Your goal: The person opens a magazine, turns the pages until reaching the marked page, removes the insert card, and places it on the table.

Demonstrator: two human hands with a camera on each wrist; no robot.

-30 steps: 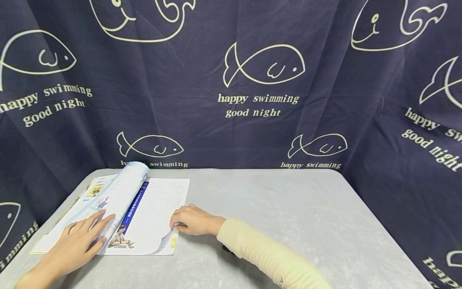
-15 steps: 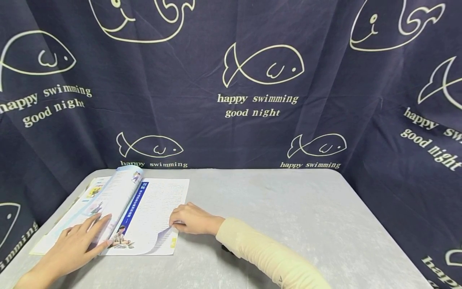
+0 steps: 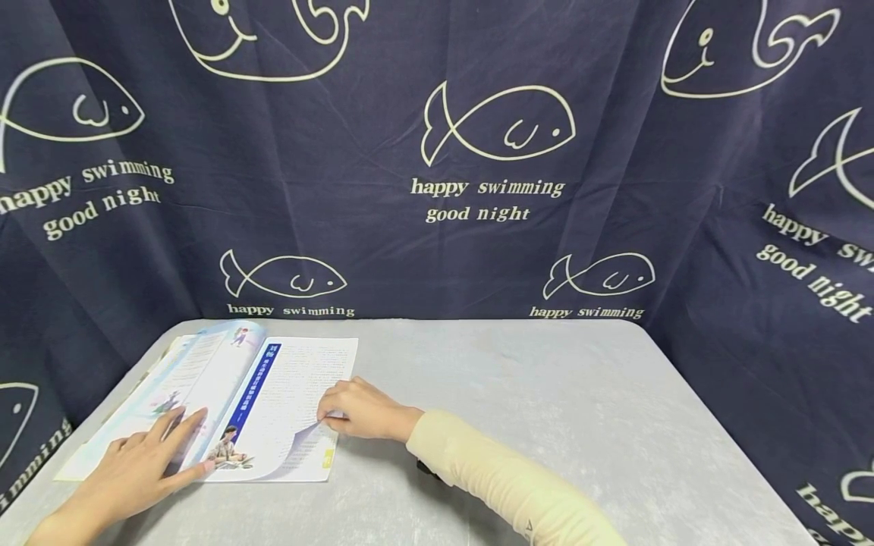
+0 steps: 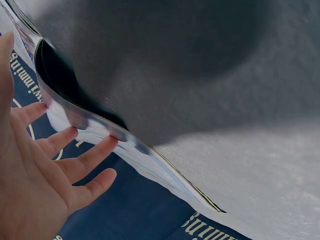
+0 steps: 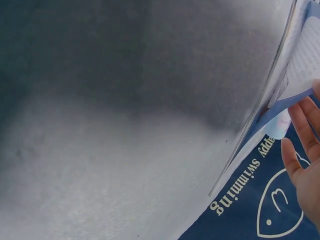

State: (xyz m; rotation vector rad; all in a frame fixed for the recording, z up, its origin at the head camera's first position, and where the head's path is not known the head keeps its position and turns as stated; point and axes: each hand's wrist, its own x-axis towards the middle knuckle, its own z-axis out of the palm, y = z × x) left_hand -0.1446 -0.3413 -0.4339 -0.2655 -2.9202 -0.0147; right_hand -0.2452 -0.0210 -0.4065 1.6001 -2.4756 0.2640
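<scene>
Open magazine (image 3: 240, 383) lies on a grey table (image 3: 546, 425). Left hand (image 3: 139, 455), fingers spread, rests on the left page (image 3: 194, 368); right hand (image 3: 363, 409) pinches the right page (image 3: 297, 387), partly curled up.

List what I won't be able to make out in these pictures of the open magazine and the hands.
Head view: the body text on the right page is too small to read.
Head view: the left hand covers part of the left page.
Head view: the right sleeve partly hides a dark object.
Right wrist view: the right edge cuts off the right hand.
</scene>
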